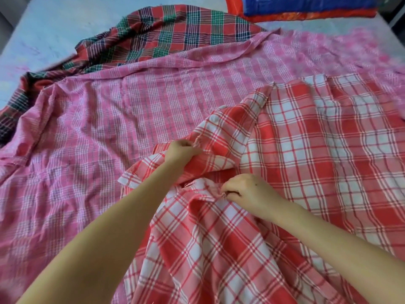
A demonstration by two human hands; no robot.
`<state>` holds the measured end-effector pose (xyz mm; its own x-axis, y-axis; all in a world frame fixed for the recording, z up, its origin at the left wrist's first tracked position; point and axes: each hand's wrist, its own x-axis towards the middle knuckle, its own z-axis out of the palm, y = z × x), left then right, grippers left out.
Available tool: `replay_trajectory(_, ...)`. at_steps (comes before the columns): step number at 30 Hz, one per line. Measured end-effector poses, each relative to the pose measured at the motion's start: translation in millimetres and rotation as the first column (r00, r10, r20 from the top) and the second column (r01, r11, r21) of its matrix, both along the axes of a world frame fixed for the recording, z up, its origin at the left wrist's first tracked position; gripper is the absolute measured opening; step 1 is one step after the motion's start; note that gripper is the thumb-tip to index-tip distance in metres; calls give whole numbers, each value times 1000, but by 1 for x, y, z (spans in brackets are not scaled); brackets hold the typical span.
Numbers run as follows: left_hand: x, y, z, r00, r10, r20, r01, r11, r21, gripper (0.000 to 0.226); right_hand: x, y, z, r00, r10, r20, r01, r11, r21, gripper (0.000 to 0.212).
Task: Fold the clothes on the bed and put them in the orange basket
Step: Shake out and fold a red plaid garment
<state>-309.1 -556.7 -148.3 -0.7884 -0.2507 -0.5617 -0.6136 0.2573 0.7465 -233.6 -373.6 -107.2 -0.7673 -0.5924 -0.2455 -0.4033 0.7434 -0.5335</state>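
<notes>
The left grip [183, 150] pinches a frayed edge of the red-and-white checked cloth [306, 161], thumb and fingers pressed together on the hem, with a fold bunched under the palm. The right grip [247, 191], nearer the person and just right of the left one, pinches another stretch of what looks like the same raw edge, its fingertips curled in on it. Between the two grips the cloth humps up in loose ridges. Beyond and to the right of them it lies flatter, and on the near side it drapes toward the person.

Under this cloth, reaching out left of and beyond the left grip, a pink checked cloth [109, 128] is spread wide with soft creases. Farther beyond the left grip a red-and-green plaid cloth [171, 34] lies heaped in folds at the pink one's far edge. All three rest on the bed [43, 25]. Far beyond the right grip, at the top of the view, an orange-red rim [232, 5] shows beside a blue bundle [306, 3]. I cannot tell whether that rim belongs to the orange basket.

The checked cloth looks like thin woven cotton: light, limp and not slippery, so it should sag wherever it is unsupported. It is probably best taken at the corners or along the hem, with the grips well apart so the edge runs taut. A hold just inside the fraying would avoid pulling threads. No cloth in view is folded, so the task appears to be at its start.
</notes>
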Motion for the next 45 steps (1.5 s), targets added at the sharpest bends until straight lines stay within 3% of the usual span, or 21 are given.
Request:
replay_trajectory(4, 3, -3, 50, 964, -218, -152, 217, 976, -29, 19, 13, -2, 36, 980, 181, 81, -190, 974, 122, 26)
replay_trajectory(5, 7, -4, 60, 947, -271, -174, 270, 962, -25, 19, 12, -2, 41, 983, 166, 77, -172, 982, 77, 27)
replay_trajectory(9, 23, -7, 114, 870, -463, -171, 469, 883, -7, 19, -7, 0, 95, 982, -141, -124, 110, 967, -228, 23)
replay_trajectory(13, 38, -6, 153, 774, -612, -159, 622, 783, 16, 24, 6, -20, 140, 947, -85, -311, -5, 961, -276, 17)
replay_trajectory(17, 46, -4, 173, 782, -578, -234, 595, 804, 5, 9, 5, -22, 151, 935, -277, -221, 168, 895, -413, 14)
replay_trajectory(19, 45, -6, 175, 792, -558, -247, 584, 810, 43, 18, 3, -19, 148, 930, -330, -162, 246, 886, -394, 20)
replay_trajectory(22, 45, -12, 178, 750, -620, -228, 652, 752, 101, 25, 2, -20, 145, 931, -331, -152, 259, 896, -360, 24)
replay_trajectory(27, 43, -16, 179, 685, -696, -215, 725, 682, 98, 16, -2, -28, 141, 944, -281, -171, 228, 934, -276, 36)
replay_trajectory(31, 41, -17, 173, 644, -746, -169, 764, 625, 159, 32, -9, -30, 125, 920, -250, -302, 205, 963, -173, 14)
replay_trajectory(33, 40, -23, 164, 714, -689, -121, 687, 658, 309, 27, -12, -29, 116, 871, -217, -440, 198, 976, -90, 12)
replay_trajectory(35, 34, -36, 149, 846, -528, -78, 513, 765, 390, 22, -12, -26, 113, 855, -103, -509, 107, 994, -22, 18)
replay_trajectory(36, 29, -45, 140, 905, -419, -72, 415, 832, 368, 20, -11, -25, 114, 897, -28, -441, 24, 1000, -15, 19)
replay_trajectory(37, 21, -56, 128, 947, -312, -73, 319, 895, 311, 20, -11, -24, 116, 964, 34, -264, -49, 997, -53, 20)
replay_trajectory(38, 14, -68, 113, 971, -227, -72, 238, 945, 227, 22, -11, -25, 120, 996, 80, 26, -76, 988, -134, 18)
replay_trajectory(39, 7, -80, 97, 982, -175, -72, 183, 975, 127, 24, -12, -25, 124, 934, 127, 334, -48, 971, -233, 16)
replay_trajectory(40, 1, -91, 81, 987, -148, -69, 150, 988, 20, 25, -15, -25, 125, 814, 165, 556, 13, 953, -302, 14)
replay_trajectory(41, -3, -100, 64, 988, -140, -59, 134, 987, -89, 25, -20, -24, 123, 707, 180, 684, 80, 940, -330, 17)
replay_trajectory(43, -8, -111, 33, 984, -179, -7, 169, 940, -298, 18, -31, -24, 110, 623, 173, 762, 132, 938, -321, 21)
replay_trajectory(45, -8, -110, 15, 958, -255, 129, 286, 850, -443, 21, -43, -28, 98, 667, 151, 730, 129, 941, -312, 17)
